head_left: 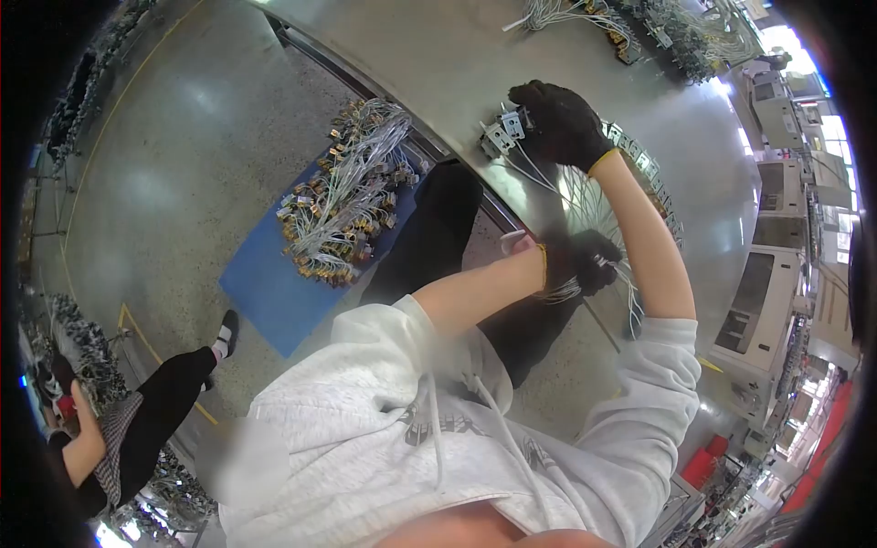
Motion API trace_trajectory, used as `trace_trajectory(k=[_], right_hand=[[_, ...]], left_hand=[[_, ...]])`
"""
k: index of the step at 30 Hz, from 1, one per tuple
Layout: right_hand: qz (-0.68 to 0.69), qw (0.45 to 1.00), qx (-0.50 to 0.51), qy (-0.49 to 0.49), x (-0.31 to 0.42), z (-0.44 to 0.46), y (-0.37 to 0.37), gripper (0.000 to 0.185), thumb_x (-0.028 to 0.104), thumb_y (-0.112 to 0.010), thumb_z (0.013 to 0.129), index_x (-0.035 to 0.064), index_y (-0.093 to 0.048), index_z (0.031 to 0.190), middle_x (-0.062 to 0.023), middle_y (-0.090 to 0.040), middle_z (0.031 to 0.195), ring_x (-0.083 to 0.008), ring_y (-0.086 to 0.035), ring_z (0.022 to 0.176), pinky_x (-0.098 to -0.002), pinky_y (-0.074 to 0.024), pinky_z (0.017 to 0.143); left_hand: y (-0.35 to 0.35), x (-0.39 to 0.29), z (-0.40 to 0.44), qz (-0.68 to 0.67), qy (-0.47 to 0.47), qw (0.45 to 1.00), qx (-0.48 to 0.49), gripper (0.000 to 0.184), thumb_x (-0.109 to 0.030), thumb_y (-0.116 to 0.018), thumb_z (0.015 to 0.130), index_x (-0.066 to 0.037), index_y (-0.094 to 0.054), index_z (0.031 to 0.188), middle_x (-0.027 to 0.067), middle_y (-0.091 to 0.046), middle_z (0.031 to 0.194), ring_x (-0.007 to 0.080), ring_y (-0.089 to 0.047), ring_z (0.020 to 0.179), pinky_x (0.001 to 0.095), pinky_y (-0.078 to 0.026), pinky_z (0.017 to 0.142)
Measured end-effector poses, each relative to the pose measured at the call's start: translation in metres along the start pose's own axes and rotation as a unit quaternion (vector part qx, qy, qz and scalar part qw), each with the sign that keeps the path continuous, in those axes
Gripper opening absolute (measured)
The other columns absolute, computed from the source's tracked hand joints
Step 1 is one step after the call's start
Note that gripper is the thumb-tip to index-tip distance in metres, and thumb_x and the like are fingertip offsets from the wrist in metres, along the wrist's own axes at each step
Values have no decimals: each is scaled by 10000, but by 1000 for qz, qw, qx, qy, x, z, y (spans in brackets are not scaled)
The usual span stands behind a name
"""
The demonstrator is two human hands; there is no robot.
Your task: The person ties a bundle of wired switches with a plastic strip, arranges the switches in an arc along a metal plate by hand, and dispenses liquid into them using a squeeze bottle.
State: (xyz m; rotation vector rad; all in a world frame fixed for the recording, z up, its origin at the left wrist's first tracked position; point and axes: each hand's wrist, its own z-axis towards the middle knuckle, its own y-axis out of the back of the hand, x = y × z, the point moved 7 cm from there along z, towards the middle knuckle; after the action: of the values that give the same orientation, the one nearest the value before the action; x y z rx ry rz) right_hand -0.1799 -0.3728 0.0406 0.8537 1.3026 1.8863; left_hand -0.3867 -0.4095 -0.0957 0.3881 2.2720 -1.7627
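My right hand, in a black glove, is closed at the metal connectors over the grey table. White cables run down from the connectors toward my left hand. Also black-gloved and partly smeared by motion, my left hand is closed round white cables near the table's edge, with loose ends hanging beyond it. A row of more connectors lies on the table to the right of my right hand.
A large heap of cabled connectors lies on a blue sheet at floor level, left of my legs. More harnesses lie at the table's far end. A seated person is at lower left. White machines stand at right.
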Motion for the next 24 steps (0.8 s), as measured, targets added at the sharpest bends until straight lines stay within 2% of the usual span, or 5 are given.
trace_trajectory(k=[4, 10, 17, 20, 24], right_hand=[[39, 985, 115, -123, -23, 0, -10, 560, 273, -773, 779, 94, -615, 1285, -140, -687, 1131, -370, -665, 1061, -460, -540, 920], [-47, 983, 171, -56, -3, 2, -1, 625, 302, -785, 774, 123, -601, 1344, -154, -635, 1333, -359, -659, 1141, -441, -533, 980], [-81, 980, 166, 72, 33, 23, 15, 640, 337, -802, 769, 186, -619, 1363, -142, -632, 1354, -344, -619, 1234, -423, -499, 1052], [176, 941, 276, -84, -3, 20, -11, 687, 324, -836, 730, 187, -623, 1369, -116, -670, 1321, -343, -600, 1260, -441, -485, 1072], [124, 942, 294, -100, -10, 28, -15, 703, 313, -837, 723, 196, -619, 1381, -105, -640, 1375, -326, -600, 1275, -435, -483, 1075]], left_hand=[[2, 4, 4, -66, 38, 997, -8, 192, -309, -668, 933, -131, -598, 944, 57, -596, 756, 138, -451, 496, 288, -377, 449], [3, 3, 3, -49, 36, 998, -19, 202, -336, -689, 912, -152, -614, 944, 60, -594, 745, 145, -476, 506, 300, -401, 451], [-15, -7, -12, -47, 40, 998, -6, 126, -264, -688, 895, -180, -594, 901, 26, -588, 728, 126, -474, 518, 262, -396, 471], [-12, -4, -8, -58, 38, 998, 10, 126, -251, -685, 895, -181, -580, 886, 17, -574, 723, 103, -448, 511, 239, -378, 462], [-18, -9, -14, -53, 51, 997, 10, 127, -245, -674, 908, -176, -567, 900, 9, -538, 703, 80, -422, 504, 225, -362, 446]])
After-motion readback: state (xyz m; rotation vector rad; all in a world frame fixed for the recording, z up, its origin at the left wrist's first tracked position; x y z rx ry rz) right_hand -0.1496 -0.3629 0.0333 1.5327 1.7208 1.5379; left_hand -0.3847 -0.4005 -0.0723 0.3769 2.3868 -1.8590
